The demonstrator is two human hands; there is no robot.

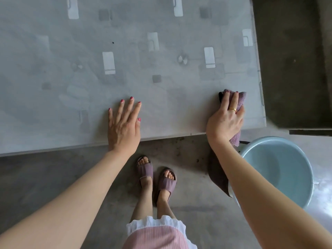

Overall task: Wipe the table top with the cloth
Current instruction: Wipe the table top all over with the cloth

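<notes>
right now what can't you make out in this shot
1. Head view: most of the mauve cloth is hidden under the right hand, so its grip and folds are unclear.
2. The basin is partly hidden by the right forearm; whether it holds water cannot be told.
3. The table top is cut off by the top and left edges.
4. The left hand covers the surface under its palm.

We see soft, even daylight and faint shadows; a pale sheen lies across the table top; bright glare whitens the floor at the right edge; wide-angle bending curves the table's near edge; focus stays fairly sharp.
</notes>
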